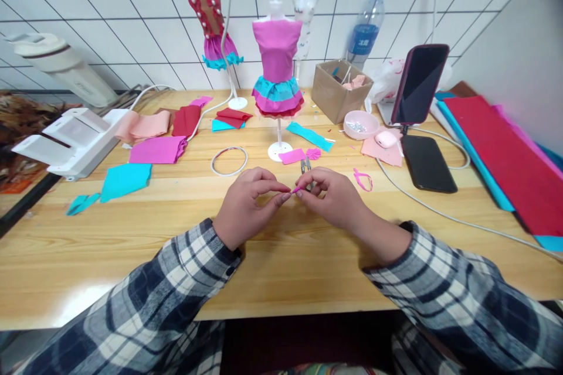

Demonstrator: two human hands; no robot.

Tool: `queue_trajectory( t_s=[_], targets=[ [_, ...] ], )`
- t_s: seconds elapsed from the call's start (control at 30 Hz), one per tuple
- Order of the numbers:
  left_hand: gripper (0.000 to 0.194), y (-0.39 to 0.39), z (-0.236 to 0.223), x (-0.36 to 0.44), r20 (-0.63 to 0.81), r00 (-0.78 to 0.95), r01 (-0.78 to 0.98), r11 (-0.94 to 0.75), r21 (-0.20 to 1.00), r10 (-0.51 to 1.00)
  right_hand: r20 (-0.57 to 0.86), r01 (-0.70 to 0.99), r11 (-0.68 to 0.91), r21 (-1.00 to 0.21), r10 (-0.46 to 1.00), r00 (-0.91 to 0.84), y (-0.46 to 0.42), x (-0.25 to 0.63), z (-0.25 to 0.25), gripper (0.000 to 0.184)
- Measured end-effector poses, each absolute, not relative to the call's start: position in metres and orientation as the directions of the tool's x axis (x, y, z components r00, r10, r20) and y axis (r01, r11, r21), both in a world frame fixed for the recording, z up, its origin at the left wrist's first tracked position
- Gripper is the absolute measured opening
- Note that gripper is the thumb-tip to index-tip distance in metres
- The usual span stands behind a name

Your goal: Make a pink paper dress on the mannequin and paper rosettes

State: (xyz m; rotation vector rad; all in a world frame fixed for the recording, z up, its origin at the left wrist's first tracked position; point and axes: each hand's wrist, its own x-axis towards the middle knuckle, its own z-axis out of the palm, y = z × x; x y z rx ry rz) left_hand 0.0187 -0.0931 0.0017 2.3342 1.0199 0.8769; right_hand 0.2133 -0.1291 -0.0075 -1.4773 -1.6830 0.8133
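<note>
My left hand and my right hand meet over the wooden table, fingers pinched together. Between the fingertips of both sits a tiny pink paper piece. Small scissors lie just behind my right hand. Behind them stands a doll mannequin in a pink top and a pink and blue paper skirt. A pink paper strip and a small pink pleated fan lie by its base.
Paper sheets in pink, blue, red lie about. A wire ring, cardboard box, pink bowl, two phones, white cable, water bottle, white machine and two more mannequins stand around.
</note>
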Motion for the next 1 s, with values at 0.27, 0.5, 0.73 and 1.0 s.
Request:
queue_trajectory(
  t_s=[0.27, 0.5, 0.73, 1.0],
  targets=[
    [0.012, -0.092, -0.001, 0.020, 0.425, 0.544, 0.501, -0.686, 0.527, 0.723, 0.028, 0.475, 0.036, -0.879, 0.999, -0.025, -0.133, 0.209, -0.007, 0.009],
    [0.014, -0.092, -0.003, 0.021, 0.420, 0.545, 0.515, -0.686, 0.515, 0.725, -0.060, 0.402, -0.040, -0.915, 0.997, -0.039, -0.133, 0.206, -0.008, 0.011],
    [0.017, -0.090, -0.001, 0.021, 0.313, 0.577, 0.436, -0.609, 0.662, 0.754, -0.066, 0.263, -0.029, -0.964, 0.989, -0.133, -0.133, 0.211, -0.002, 0.027],
    [0.022, -0.089, 0.002, 0.020, 0.153, 0.604, 0.392, -0.459, 0.797, 0.782, 0.177, 0.380, 0.240, -0.893, 0.965, -0.193, -0.132, 0.216, -0.003, 0.015]
  ],
)
